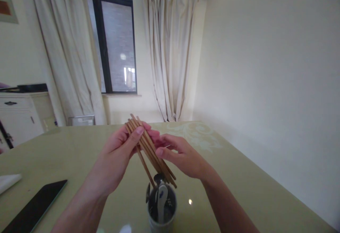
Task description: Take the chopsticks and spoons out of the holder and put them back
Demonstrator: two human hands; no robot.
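My left hand point(124, 148) is closed around a bundle of brown wooden chopsticks point(148, 148), its thumb pressed across their upper part. The bundle slants down to the right. Against its right side rests my right hand point(180, 153), fingers curled and thumb tip on the sticks; its other fingertips are partly hidden. Below stands a utensil holder point(162, 227), with a white spoon point(162, 203) with a dark blue mark and some metal utensils point(158, 178) in it. One chopstick point(146, 167) hangs apart from the bundle, its lower end at the holder's mouth.
A glossy green table point(228, 190) spreads beneath my hands. At its left lie a black flat device point(37, 206) and a white object point(9, 181), cut by the frame. Beyond are a white cabinet point(21, 119), curtains point(172, 49) and a window point(119, 45). A wall point(273, 66) runs along the right.
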